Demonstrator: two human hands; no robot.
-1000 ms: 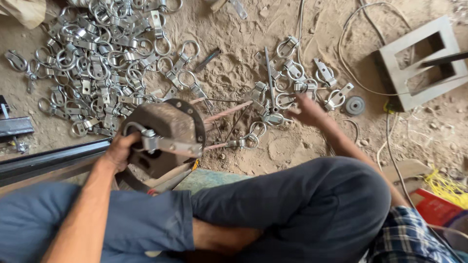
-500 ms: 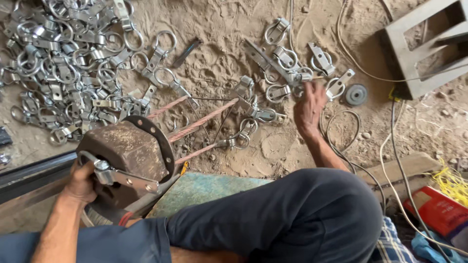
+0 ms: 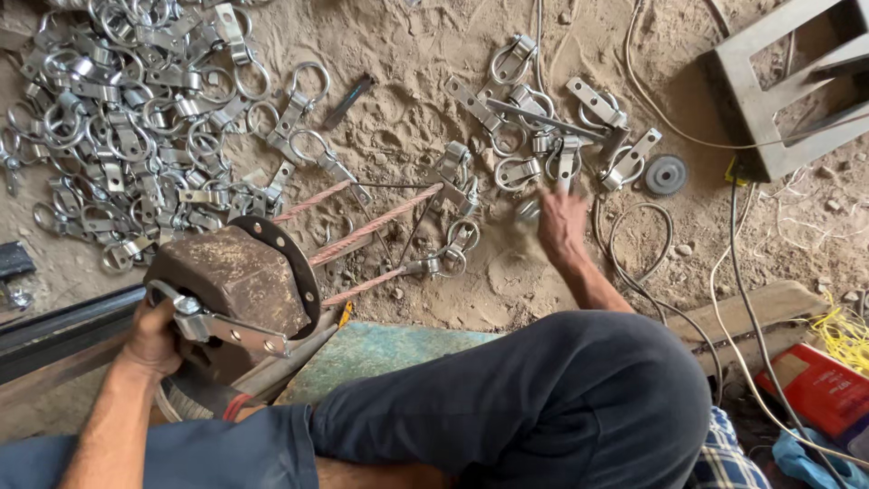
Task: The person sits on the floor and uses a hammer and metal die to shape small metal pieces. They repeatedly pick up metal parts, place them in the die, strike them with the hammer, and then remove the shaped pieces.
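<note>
Left hand (image 3: 152, 340): closed around one shiny metal clamp tool (image 3: 217, 326) on one rusty block (image 3: 237, 281).
Right hand (image 3: 563, 222): fingers open, touching one small silver clamp (image 3: 528, 210).
Pink ribbed rods (image 3: 373, 225): three.

Soft even daylight, faint shadows, motion blur at the reaching fingers (image 3: 554, 201).

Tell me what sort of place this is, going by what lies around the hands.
Probably a small informal metal workshop with a bare sandy earth floor. A big heap of silvery metal ring clamps lies on the ground, the left hand grips locking pliers at a rusty iron block, and a grey welded steel frame stands nearby.
</note>
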